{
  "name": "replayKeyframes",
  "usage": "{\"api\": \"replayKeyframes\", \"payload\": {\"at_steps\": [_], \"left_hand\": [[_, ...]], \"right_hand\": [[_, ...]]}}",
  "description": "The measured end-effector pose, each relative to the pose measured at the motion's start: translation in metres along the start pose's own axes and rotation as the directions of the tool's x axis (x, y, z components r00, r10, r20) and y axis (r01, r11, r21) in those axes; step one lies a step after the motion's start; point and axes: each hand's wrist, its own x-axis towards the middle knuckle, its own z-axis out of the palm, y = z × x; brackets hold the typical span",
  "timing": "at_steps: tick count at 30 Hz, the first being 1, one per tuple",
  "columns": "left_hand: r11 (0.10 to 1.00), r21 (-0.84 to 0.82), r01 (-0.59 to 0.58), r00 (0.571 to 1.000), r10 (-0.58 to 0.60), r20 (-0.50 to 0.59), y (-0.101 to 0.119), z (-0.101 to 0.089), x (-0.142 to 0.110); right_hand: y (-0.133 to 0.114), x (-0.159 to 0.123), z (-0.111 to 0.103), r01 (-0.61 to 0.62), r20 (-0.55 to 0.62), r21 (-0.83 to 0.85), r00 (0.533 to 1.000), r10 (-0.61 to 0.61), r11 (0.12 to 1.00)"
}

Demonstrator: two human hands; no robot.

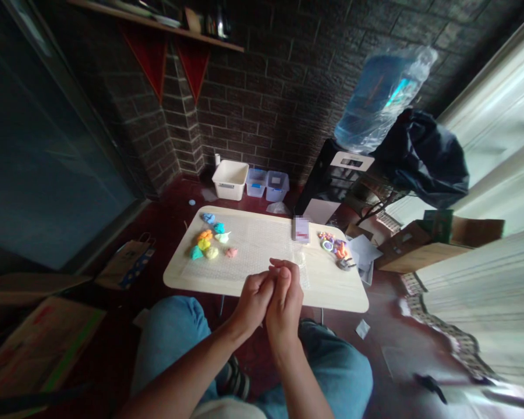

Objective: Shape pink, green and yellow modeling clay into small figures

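Above the near edge of the table (332,294), my left hand (257,298) and my right hand (288,297) are pressed together, fingers closed around each other. Whatever lies between the palms is hidden. Beyond them, on a clear textured mat (253,233), are several soft lumps that look like modelling clay: a blue lump (208,217), a teal lump (219,227), a white lump (222,237), an orange lump (205,234), a yellow lump (204,244), a green lump (196,252), a pale yellow lump (212,253) and a pink lump (231,252).
A small upright box (301,229) stands near the table's far edge, with colourful small items (341,250) to its right. Behind are a white bin (230,180), two clear blue tubs (277,186) and a water dispenser (327,186). A cardboard box (419,244) is at right.
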Motion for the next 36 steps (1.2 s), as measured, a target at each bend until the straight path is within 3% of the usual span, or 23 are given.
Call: {"api": "replayKeyframes", "payload": {"at_steps": [4, 7, 11, 14, 16, 19, 21, 25, 30, 36], "left_hand": [[1.0, -0.004, 0.03, 0.999, -0.03, -0.02, -0.007, -0.007, 0.003], [0.969, -0.166, 0.181, 0.983, -0.176, 0.044, -0.005, -0.015, 0.006], [0.833, -0.447, 0.326, 0.944, -0.263, 0.198, 0.009, -0.028, 0.008], [0.855, -0.393, 0.34, 0.933, -0.254, 0.254, 0.019, -0.037, 0.003], [0.932, -0.237, 0.273, 0.94, -0.206, 0.272, 0.02, -0.04, -0.001], [0.999, 0.049, 0.01, 0.972, -0.021, 0.233, 0.017, -0.04, -0.005], [0.959, 0.222, -0.175, 0.974, 0.136, 0.18, 0.015, -0.039, -0.007], [0.768, 0.492, -0.409, 0.912, 0.351, 0.21, 0.019, -0.04, -0.007], [0.575, 0.636, -0.515, 0.857, 0.338, 0.388, 0.028, -0.05, -0.006], [0.431, 0.744, -0.511, 0.86, 0.273, 0.432, 0.027, -0.058, -0.002]], "right_hand": [[0.008, 0.004, -0.005, 0.032, 0.072, 0.022, 0.997, -0.034, 0.999], [0.013, 0.007, -0.012, 0.08, 0.166, 0.044, 0.982, -0.086, 0.996], [0.017, 0.009, -0.019, -0.031, 0.289, 0.116, 0.957, -0.004, 0.993], [0.018, 0.011, -0.023, -0.132, 0.28, 0.178, 0.957, 0.078, 0.975], [0.017, 0.012, -0.024, -0.192, 0.269, 0.221, 0.954, 0.129, 0.956], [0.011, 0.013, -0.026, -0.247, 0.275, 0.316, 0.948, 0.161, 0.916], [0.006, 0.013, -0.028, -0.283, 0.321, 0.378, 0.933, 0.162, 0.882], [0.001, 0.015, -0.036, -0.32, 0.419, 0.401, 0.897, 0.139, 0.858], [0.005, 0.022, -0.045, -0.324, 0.517, 0.347, 0.849, 0.108, 0.88], [0.005, 0.027, -0.043, -0.292, 0.574, 0.288, 0.815, 0.08, 0.912]]}}
